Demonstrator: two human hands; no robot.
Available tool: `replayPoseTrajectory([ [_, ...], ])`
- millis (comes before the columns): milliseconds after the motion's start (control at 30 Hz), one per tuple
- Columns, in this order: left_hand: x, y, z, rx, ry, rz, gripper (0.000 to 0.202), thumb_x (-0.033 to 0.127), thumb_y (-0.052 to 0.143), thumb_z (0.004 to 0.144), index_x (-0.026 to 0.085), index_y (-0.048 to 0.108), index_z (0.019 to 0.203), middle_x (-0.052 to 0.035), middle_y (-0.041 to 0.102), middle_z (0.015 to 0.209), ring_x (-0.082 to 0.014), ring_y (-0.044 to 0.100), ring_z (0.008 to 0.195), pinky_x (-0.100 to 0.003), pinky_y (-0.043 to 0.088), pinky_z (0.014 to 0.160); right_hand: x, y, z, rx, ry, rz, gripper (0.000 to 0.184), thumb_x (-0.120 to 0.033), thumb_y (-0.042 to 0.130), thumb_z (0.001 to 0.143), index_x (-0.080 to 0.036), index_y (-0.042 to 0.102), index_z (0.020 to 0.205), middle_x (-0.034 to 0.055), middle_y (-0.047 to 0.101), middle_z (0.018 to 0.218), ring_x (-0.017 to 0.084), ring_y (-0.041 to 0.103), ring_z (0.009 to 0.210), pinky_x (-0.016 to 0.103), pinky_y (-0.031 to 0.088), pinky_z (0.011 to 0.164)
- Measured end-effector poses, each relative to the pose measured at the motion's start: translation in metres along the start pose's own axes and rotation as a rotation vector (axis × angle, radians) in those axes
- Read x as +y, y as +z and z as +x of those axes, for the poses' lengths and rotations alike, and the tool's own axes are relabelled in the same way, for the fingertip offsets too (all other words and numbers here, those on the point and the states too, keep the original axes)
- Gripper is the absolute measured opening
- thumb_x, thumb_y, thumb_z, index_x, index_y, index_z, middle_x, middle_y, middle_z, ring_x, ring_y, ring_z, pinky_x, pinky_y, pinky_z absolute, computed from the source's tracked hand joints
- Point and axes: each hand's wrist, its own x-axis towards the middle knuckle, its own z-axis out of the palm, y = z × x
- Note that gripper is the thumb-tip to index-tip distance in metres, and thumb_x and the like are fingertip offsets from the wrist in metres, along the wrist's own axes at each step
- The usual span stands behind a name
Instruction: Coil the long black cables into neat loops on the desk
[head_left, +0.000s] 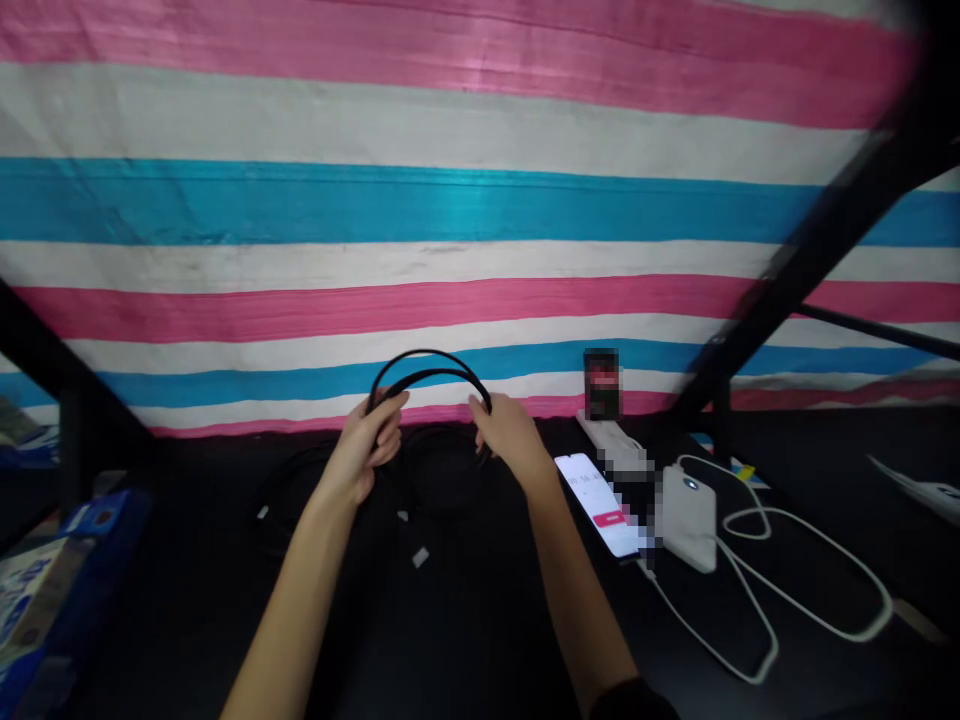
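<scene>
Plainly holding a looped black cable (pixel 435 372), gripped by left hand (pixel 361 441), clasped by right hand (pixel 511 432), arching up between the two.

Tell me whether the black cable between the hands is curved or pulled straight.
Curved: strands of the black cable arch upward between the left hand and the right hand.

Sheet (pixel 465 210) is catching soft glare; table (pixel 457 650) is lying in shadow; phone screen (pixel 589 490) is glowing; edges are blurring.
</scene>
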Motion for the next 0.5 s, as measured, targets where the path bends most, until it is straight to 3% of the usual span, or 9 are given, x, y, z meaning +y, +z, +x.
replayPoseTrajectory([
  [167, -0.028, 0.004, 0.016, 0.048, -0.025, 0.109, 0.021, 0.030, 0.056, 0.075, 0.018, 0.045, 0.087, 0.0117, 0.033, 0.047, -0.0010, 0.019, 0.029, -0.016, 0.016, 0.033, 0.025, 0.015, 0.025, -0.276, 0.156, -0.127, 0.034, -0.028, 0.038, 0.093, -0.011, 0.062, 0.074, 0.0039, 0.066, 0.057, 0.008, 0.048, 0.029, 0.024, 0.047, 0.052],
  [233, -0.042, -0.001, 0.023, 0.072, -0.053, 0.215, 0.033, 0.027, 0.052, 0.077, 0.015, 0.042, 0.106, 0.0094, 0.043, 0.049, -0.0042, 0.033, 0.030, -0.015, 0.025, 0.035, 0.031, 0.024, 0.033, -0.346, 0.203, -0.163, 0.030, -0.027, 0.043, 0.091, -0.011, 0.063, 0.074, 0.0035, 0.066, 0.058, 0.008, 0.050, 0.030, 0.024, 0.048, 0.052],
  [333, -0.061, -0.017, 0.034, 0.091, -0.128, 0.427, 0.057, 0.023, 0.049, 0.080, 0.009, 0.025, 0.129, 0.0050, 0.053, 0.050, -0.0139, 0.051, 0.036, -0.021, 0.039, 0.040, 0.036, 0.034, 0.039, -0.418, 0.248, -0.196, 0.021, -0.023, 0.051, 0.087, -0.011, 0.064, 0.076, 0.0040, 0.068, 0.062, 0.011, 0.056, 0.036, 0.024, 0.050, 0.053],
  [500, -0.086, -0.042, 0.050, 0.193, -0.160, 0.786, 0.069, 0.019, 0.050, 0.080, 0.000, 0.015, 0.137, -0.0017, 0.058, 0.057, -0.0190, 0.057, 0.045, -0.030, 0.047, 0.054, 0.039, 0.040, 0.042, -0.449, 0.251, -0.216, 0.015, -0.023, 0.058, 0.083, -0.012, 0.066, 0.076, 0.0049, 0.071, 0.072, 0.014, 0.065, 0.049, 0.024, 0.051, 0.056],
])
